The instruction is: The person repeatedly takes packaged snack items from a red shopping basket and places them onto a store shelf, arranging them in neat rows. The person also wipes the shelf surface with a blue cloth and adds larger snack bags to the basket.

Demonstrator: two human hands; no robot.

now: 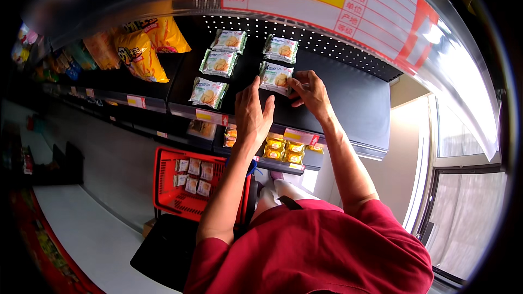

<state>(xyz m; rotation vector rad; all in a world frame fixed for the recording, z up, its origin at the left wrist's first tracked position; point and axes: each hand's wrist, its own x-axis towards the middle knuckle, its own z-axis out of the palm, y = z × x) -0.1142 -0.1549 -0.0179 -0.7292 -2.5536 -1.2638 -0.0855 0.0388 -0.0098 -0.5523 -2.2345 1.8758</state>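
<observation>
On a black metal shelf (347, 90), several white-and-green cracker packets stand in two columns. My left hand (254, 116) is at the left side of the front packet of the right column (276, 77), its fingers raised and apart from the thumb. At that packet's right edge is my right hand (308, 92), thumb and fingers bent around the corner; whether it grips the packet is not certain. Behind this packet lies another one (280, 49). The left column has a front packet (208, 92), a middle packet (219, 63) and a rear packet (229, 41).
A red plastic basket (157, 179) with several small packets stands below left. Yellow snack bags (141, 57) fill the shelf at left. Yellow-wrapped packs (284, 150) sit on the lower shelf. A large price-label strip (286, 2) crosses the top foreground. A window stands at right.
</observation>
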